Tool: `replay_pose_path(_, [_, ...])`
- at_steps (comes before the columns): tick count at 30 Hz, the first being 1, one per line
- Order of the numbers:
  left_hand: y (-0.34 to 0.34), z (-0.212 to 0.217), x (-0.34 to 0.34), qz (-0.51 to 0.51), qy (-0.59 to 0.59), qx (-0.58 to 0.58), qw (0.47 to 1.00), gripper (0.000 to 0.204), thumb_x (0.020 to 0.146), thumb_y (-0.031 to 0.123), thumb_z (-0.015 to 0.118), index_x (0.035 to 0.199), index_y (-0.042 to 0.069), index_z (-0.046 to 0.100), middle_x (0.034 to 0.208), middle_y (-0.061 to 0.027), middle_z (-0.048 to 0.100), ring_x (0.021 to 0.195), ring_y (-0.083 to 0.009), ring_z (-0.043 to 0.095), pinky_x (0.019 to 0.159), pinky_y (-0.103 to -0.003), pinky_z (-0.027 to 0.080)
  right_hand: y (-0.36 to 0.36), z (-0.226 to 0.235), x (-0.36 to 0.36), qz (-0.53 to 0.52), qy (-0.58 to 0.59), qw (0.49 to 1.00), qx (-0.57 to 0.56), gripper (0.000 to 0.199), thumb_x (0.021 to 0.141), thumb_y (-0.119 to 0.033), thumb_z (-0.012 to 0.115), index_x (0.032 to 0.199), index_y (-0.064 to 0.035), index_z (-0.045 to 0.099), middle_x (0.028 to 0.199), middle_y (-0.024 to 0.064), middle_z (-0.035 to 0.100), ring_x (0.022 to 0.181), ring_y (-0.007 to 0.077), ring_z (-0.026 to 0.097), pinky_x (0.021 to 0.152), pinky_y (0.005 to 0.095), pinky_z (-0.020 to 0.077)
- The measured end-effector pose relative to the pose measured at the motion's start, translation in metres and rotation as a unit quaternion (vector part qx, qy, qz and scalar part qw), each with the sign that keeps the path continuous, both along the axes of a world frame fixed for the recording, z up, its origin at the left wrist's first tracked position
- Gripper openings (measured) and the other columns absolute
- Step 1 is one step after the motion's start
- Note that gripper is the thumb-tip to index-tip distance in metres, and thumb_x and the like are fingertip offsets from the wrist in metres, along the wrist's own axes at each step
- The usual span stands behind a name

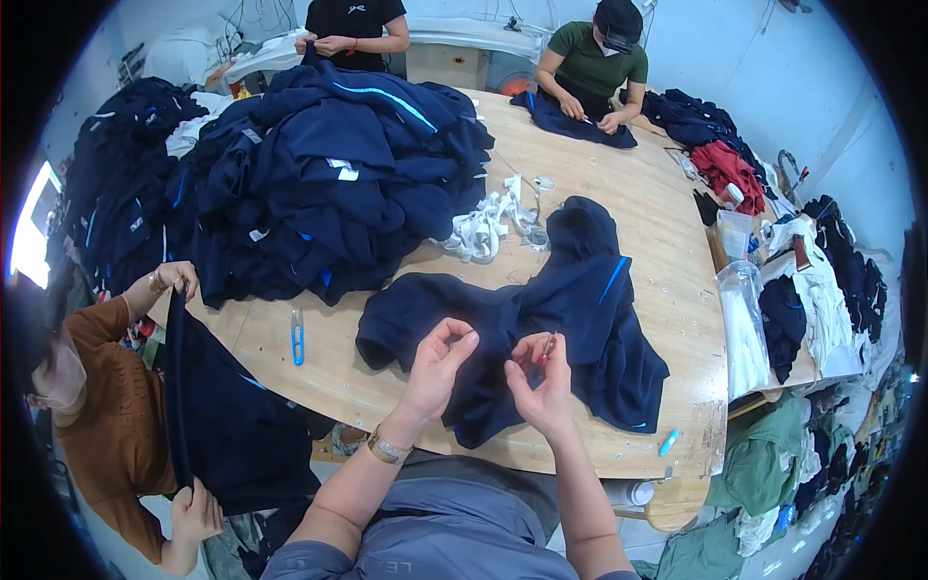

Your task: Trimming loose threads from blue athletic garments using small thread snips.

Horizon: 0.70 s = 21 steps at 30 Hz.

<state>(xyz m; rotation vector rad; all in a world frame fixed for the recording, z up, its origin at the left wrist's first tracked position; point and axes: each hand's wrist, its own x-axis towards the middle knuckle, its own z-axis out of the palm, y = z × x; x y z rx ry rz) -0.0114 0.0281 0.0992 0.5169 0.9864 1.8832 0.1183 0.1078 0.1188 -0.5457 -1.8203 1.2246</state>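
Observation:
A dark navy garment (580, 319) with a bright blue strip lies spread on the wooden table before me. Over its near part, my left hand (442, 365) is raised with thumb and forefinger pinched together; whatever may be between them is too small to see. To its right, my right hand (543, 387) is closed around a small red-handled tool with a metal tip (545, 354), which looks like thread snips but is mostly hidden by the fingers. The hands are apart, a short gap between them.
A large heap of navy garments (290, 184) covers the table's left side. White fabric scraps (483, 227), blue thread snips (298, 338) and a small blue object (669, 443) lie around. A co-worker at left holds up a navy garment (232, 416); two others work across the table.

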Motion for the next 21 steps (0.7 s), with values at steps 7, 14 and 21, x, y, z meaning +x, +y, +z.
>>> replay_pose_path(7, [-0.009, -0.002, 0.007, -0.017, -0.166, -0.05, 0.985, 0.017, 0.086, 0.003, 0.057, 0.1, 0.007, 0.05, 0.091, -0.001, 0.055, 0.085, -0.0082, 0.053, 0.077, -0.021, 0.044, 0.005, -0.022, 0.013, 0.001, -0.071, 0.992, -0.103, 0.026, 0.085, -0.018, 0.063, 0.083, -0.0064, 0.04, 0.061, 0.0002, 0.043, 0.057, 0.0066, 0.043, 0.051, 0.0218, 0.0371])
replay_pose_path(14, [-0.01, -0.034, 0.04, -0.157, -0.398, -0.124, 0.895, 0.021, 0.08, 0.004, 0.056, 0.101, 0.008, 0.058, 0.1, -0.0048, 0.062, 0.097, -0.0174, 0.057, 0.092, -0.031, 0.044, -0.005, -0.052, 0.034, -0.006, 0.011, 0.973, -0.229, 0.018, 0.084, -0.003, 0.055, 0.082, -0.007, 0.037, 0.076, 0.0017, 0.05, 0.061, 0.0058, 0.046, 0.055, 0.0197, 0.0409])
replay_pose_path(21, [0.01, -0.056, 0.052, -0.232, -0.219, -0.221, 0.922, 0.014, 0.086, 0.02, 0.059, 0.095, 0.009, 0.062, 0.089, -0.0015, 0.064, 0.083, -0.0126, 0.06, 0.076, -0.028, 0.047, -0.013, -0.073, 0.056, -0.014, 0.043, 0.97, -0.238, 0.025, 0.076, 0.013, 0.046, 0.085, -0.0071, 0.035, 0.088, 0.0083, 0.052, 0.081, 0.0135, 0.053, 0.071, 0.0261, 0.0485])
